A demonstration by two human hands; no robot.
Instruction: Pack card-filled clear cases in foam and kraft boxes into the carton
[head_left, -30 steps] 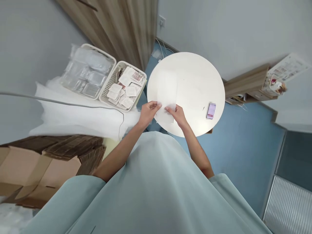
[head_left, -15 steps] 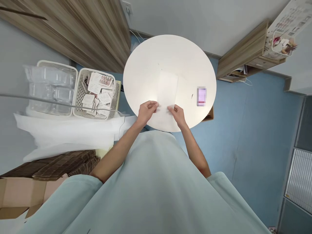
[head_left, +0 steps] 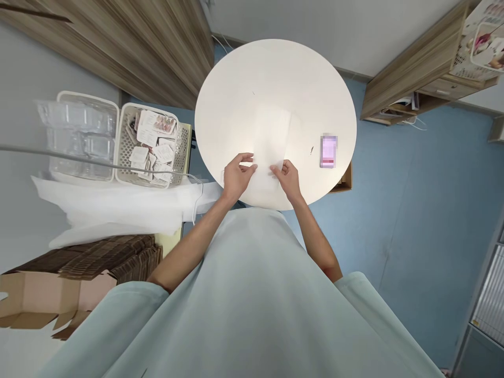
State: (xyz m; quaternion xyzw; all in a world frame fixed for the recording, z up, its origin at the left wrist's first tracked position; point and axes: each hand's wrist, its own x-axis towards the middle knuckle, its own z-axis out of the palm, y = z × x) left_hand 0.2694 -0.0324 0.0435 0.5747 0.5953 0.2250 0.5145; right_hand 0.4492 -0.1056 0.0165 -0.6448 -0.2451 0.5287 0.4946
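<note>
White sheet (head_left: 270, 131), thin and pale, lies at the centre of the frame over the round white table (head_left: 236, 79); its outline is faint against the tabletop. Left hand (head_left: 239, 176) is at the sheet's left edge, thumb and fingers parted with a visible gap; contact with the sheet cannot be told. Right hand (head_left: 288, 177) is at the sheet's lower right edge, thumb over its face, fingers curled beside it; whether it grips cannot be told. Pixelated purple item (head_left: 328, 151) rests on the table, right of centre, near a small dark mark (head_left: 312, 150). Left of frame: perforated basket (head_left: 182, 144) with printed cards (head_left: 147, 163), just beside a second basket (head_left: 88, 96) containing clear plastic containers (head_left: 99, 148). Grey cable (head_left: 79, 158) crosses in front of both. Lower left: open cardboard box (head_left: 41, 294) near stacked brown cardboard (head_left: 106, 257).
</note>
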